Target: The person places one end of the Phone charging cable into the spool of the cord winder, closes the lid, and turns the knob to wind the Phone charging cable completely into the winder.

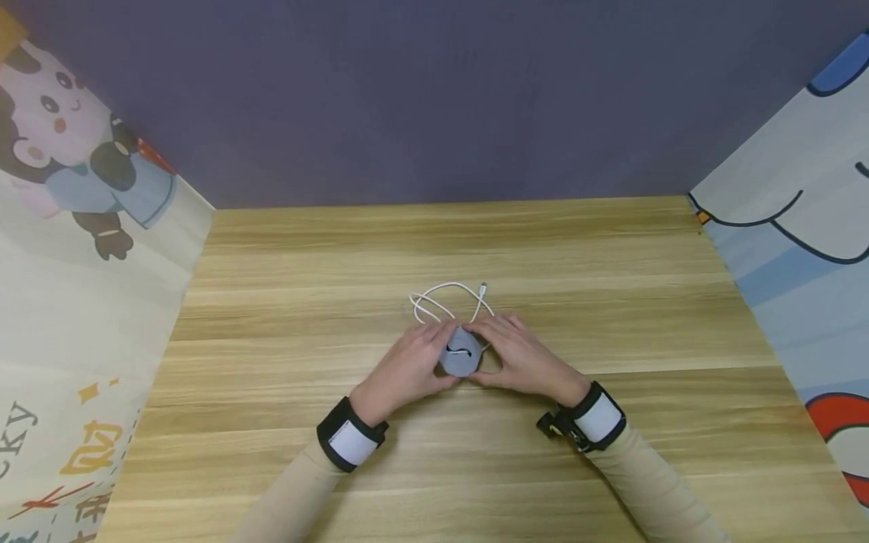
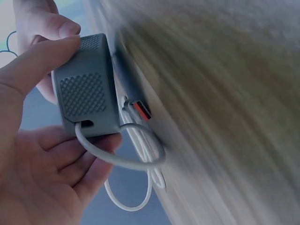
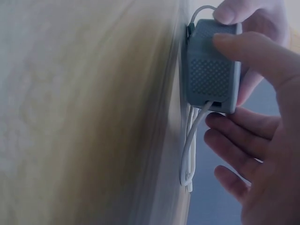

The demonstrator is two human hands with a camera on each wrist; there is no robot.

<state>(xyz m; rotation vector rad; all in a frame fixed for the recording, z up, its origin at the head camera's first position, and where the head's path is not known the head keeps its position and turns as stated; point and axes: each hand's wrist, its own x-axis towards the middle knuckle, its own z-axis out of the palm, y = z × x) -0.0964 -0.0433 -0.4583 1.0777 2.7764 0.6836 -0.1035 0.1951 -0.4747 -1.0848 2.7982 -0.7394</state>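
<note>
A grey, many-sided cable case (image 1: 462, 362) with a dark curved slot in its top is held between both hands just above or on the table; the exact contact cannot be told. My left hand (image 1: 406, 366) grips it from the left, thumb on the near side and fingers behind. From the right, my right hand (image 1: 526, 356) grips it likewise. Dimpled panels cover the case's sides (image 2: 84, 93), and a pale cable (image 3: 191, 145) leaves through a small opening. A USB plug (image 2: 142, 110) with an orange insert lies close beside the case.
Loops of white cable (image 1: 444, 285) lie on the wooden table (image 1: 305, 286) beyond the hands, ending in a small connector (image 1: 483, 289). A dark blue-grey panel (image 1: 448, 105) borders the far edge. Cartoon-printed panels (image 1: 142, 256) stand at both sides.
</note>
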